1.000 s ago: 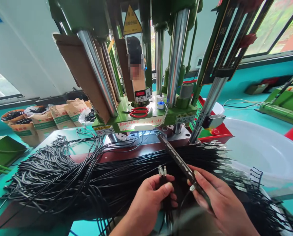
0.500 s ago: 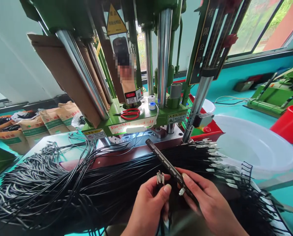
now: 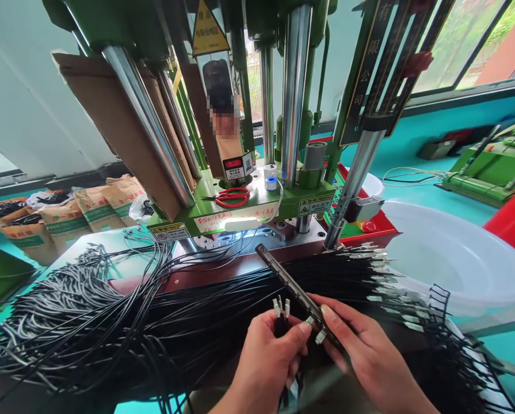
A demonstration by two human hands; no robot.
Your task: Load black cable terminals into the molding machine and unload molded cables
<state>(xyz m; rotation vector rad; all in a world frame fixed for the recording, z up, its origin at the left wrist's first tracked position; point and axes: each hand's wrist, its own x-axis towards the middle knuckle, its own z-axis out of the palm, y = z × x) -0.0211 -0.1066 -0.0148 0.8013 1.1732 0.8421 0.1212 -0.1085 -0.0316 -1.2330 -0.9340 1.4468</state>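
My left hand is closed round a few black cables whose metal plugs stick up above the fingers. Between its thumb and forefinger one more metal-tipped cable end touches the side of a dark slotted bar. My right hand grips the lower end of that bar, thumb on top, and the bar slants up to the left. Another metal plug sits in the bar beside the right thumb. Under the bar lies a thick bundle of black cables. The lower part of the held cables is hidden by my hands.
A green press with steel columns stands ahead, red-handled scissors on its ledge. A white tub is at the right. Several paper sacks stand at the left. Black comb-like strips lie by the right table edge.
My left thumb has moved right and up, bringing one cable plug against the bar. The plugs in the left hand have spread apart. The right hand still holds the bar; the view shifted slightly.
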